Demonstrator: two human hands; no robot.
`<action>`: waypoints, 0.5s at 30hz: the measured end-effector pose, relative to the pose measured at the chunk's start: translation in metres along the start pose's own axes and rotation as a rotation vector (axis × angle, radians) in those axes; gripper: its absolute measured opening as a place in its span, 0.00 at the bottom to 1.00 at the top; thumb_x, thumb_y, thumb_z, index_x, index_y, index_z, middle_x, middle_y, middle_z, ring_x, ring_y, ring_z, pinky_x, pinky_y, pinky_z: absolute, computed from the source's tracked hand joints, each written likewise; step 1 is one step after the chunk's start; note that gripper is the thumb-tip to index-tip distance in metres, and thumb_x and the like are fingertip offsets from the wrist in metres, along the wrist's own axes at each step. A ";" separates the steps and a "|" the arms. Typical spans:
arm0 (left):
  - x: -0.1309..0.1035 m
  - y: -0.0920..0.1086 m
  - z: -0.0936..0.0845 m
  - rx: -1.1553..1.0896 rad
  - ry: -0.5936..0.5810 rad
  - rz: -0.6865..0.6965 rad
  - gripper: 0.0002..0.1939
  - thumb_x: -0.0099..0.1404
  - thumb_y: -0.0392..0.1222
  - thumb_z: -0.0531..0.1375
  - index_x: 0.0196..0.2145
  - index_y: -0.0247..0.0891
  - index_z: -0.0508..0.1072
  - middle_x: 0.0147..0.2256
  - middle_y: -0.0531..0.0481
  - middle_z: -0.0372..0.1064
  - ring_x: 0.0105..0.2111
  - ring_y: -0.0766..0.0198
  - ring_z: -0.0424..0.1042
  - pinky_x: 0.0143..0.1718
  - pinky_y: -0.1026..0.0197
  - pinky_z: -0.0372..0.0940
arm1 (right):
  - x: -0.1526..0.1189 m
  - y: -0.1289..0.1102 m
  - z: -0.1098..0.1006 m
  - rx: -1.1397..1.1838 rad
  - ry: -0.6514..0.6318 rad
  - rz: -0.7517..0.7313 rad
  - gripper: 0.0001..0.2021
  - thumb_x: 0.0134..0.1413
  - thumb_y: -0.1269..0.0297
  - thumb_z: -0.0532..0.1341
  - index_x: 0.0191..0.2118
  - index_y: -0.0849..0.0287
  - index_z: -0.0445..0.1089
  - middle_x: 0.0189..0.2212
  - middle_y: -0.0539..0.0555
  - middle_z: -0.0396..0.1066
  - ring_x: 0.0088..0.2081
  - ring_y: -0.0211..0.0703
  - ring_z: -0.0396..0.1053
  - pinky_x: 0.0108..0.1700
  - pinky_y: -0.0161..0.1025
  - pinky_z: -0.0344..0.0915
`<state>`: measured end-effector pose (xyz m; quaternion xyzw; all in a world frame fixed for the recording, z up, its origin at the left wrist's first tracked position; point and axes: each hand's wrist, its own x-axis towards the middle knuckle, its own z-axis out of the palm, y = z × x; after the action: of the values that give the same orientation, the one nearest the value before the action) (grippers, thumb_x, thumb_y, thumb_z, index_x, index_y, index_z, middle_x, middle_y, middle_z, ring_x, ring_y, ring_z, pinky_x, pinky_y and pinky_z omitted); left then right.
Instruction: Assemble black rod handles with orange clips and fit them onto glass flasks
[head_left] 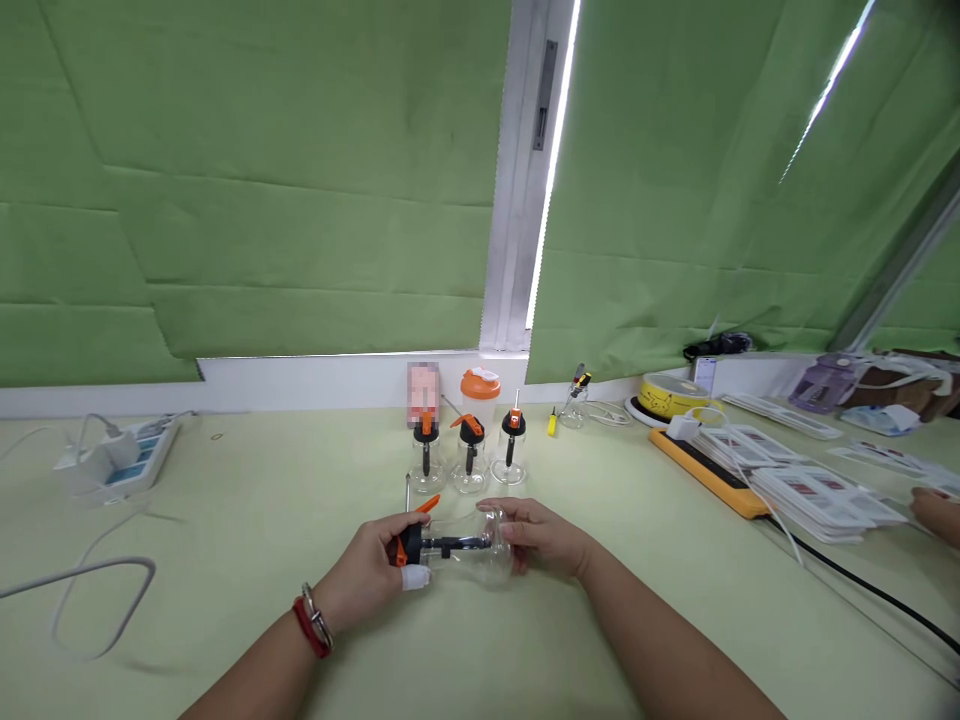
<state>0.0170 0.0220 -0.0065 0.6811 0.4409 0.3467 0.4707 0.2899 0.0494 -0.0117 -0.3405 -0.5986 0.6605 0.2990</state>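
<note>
A clear glass bottle (466, 562) with a black and orange top lies on its side between my hands, just above or on the table; I cannot tell which. A dark tube runs along its inside. My left hand (379, 560) is closed round the top, the thumb wrapped in white. An orange lever (427, 504) sticks out past those fingers. My right hand (541, 538) grips the wide base at the other end. Beyond them, three similar bottles stand upright: a left one (426, 465), a middle one (470, 462) and a right one (512, 455).
Behind the bottles stands an orange-lidded cup (480, 392). Screwdrivers (580, 382) stand in a small jar. An orange power strip (709, 475) and stacked cards (814, 495) lie right, near another person's hand (936, 512). Cables (112, 565) and a white power strip (142, 460) occupy the left.
</note>
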 end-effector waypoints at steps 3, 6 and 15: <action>-0.001 0.000 0.001 -0.005 0.011 -0.001 0.30 0.47 0.42 0.68 0.49 0.35 0.71 0.36 0.48 0.70 0.34 0.61 0.66 0.37 0.61 0.63 | 0.005 0.005 0.004 0.003 0.056 0.061 0.31 0.55 0.41 0.52 0.50 0.66 0.65 0.24 0.54 0.71 0.15 0.33 0.61 0.17 0.32 0.57; 0.000 -0.001 0.001 0.023 0.028 -0.009 0.30 0.47 0.43 0.68 0.49 0.34 0.71 0.34 0.49 0.69 0.32 0.62 0.66 0.35 0.61 0.63 | 0.008 0.008 0.005 -0.007 0.063 0.084 0.35 0.56 0.38 0.45 0.50 0.67 0.64 0.24 0.56 0.72 0.15 0.34 0.62 0.16 0.32 0.57; 0.001 0.004 -0.001 0.026 0.096 -0.051 0.30 0.46 0.44 0.68 0.47 0.35 0.71 0.34 0.49 0.69 0.32 0.62 0.66 0.34 0.61 0.63 | -0.005 -0.007 0.002 0.039 -0.017 -0.100 0.41 0.41 0.56 0.70 0.61 0.48 0.52 0.51 0.59 0.62 0.37 0.42 0.71 0.30 0.36 0.67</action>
<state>0.0174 0.0227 -0.0023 0.6583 0.4845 0.3614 0.4487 0.2916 0.0447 -0.0042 -0.2986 -0.6043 0.6591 0.3334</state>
